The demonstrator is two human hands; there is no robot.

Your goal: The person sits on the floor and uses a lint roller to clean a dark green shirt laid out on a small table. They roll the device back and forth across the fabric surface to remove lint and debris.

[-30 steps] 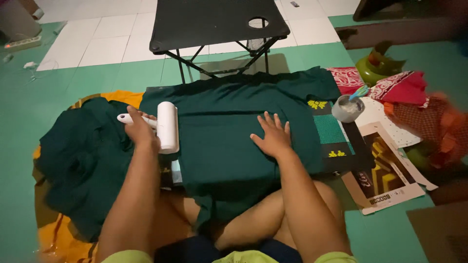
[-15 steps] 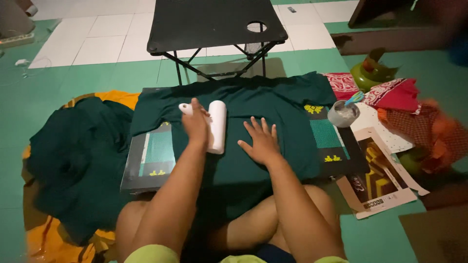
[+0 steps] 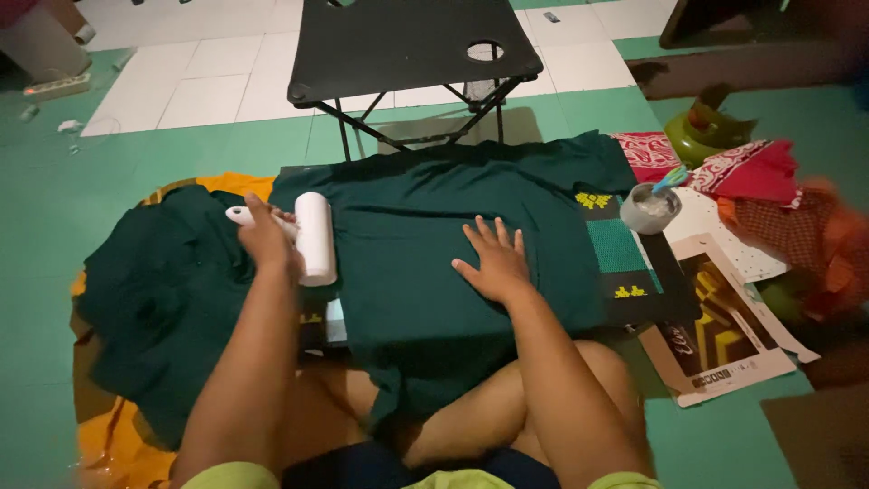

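A dark green shirt lies spread flat on the floor in front of my crossed legs. My left hand grips the handle of a white lint roller, whose drum rests on the shirt's left edge. My right hand presses flat on the middle of the shirt, fingers spread. A second heap of dark green cloth lies to the left on an orange cloth.
A black folding table stands just beyond the shirt. To the right are a small grey cup, red patterned cloths, a green toy-like object and a flat printed cardboard sheet.
My left hand has drawn the lint roller leftward from the shirt's middle to its left edge. The right hand stayed pressed on the shirt.
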